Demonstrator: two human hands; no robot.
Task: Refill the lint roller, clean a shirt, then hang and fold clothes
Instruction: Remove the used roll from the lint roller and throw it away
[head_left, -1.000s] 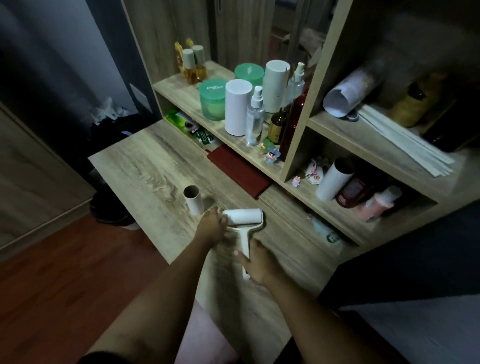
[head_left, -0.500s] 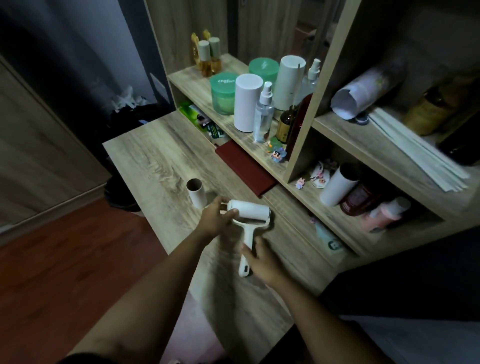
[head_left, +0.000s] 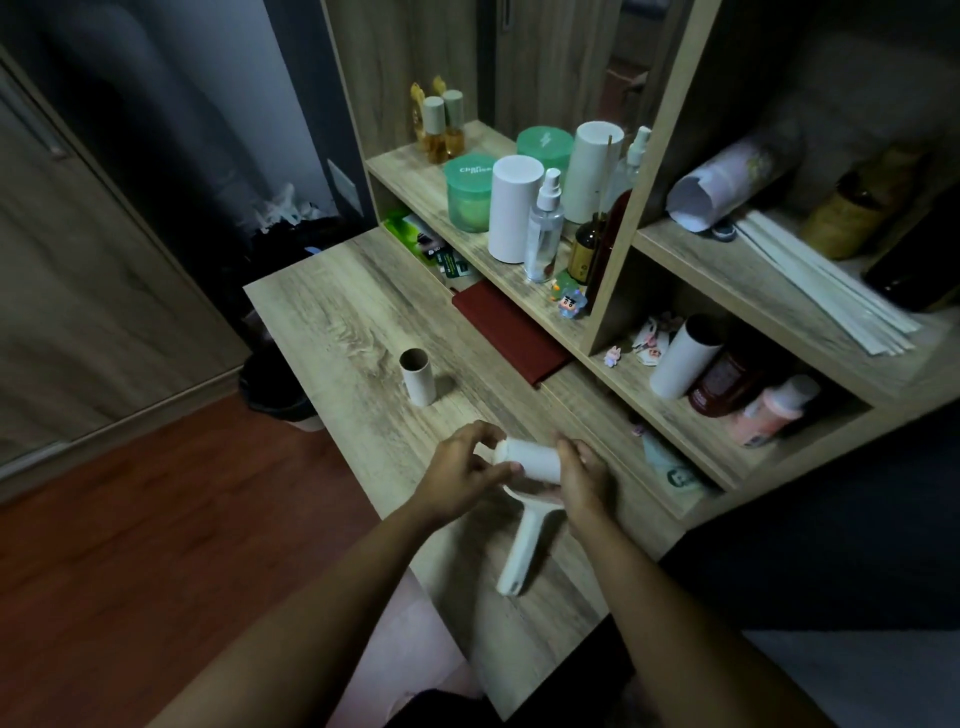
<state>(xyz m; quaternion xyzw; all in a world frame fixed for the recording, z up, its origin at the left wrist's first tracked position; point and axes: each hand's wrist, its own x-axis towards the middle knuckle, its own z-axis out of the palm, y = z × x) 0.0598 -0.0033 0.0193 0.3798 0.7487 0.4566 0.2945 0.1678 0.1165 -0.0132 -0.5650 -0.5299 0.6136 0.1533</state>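
Currently: my left hand (head_left: 462, 467) and right hand (head_left: 582, 475) pinch the lint roller (head_left: 527, 460) by its roll ends; handle unsupported, so I judge it may slip onto the table (head_left: 332, 306).

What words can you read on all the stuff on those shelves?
Front green jar lid: white letters, maybe "CPB...", too blurred to be sure.
Back green jar lid: a lightning sign, no words.
Green packets: print too small.
Brown bottle label: unreadable.
Dark red jar label: blurred.
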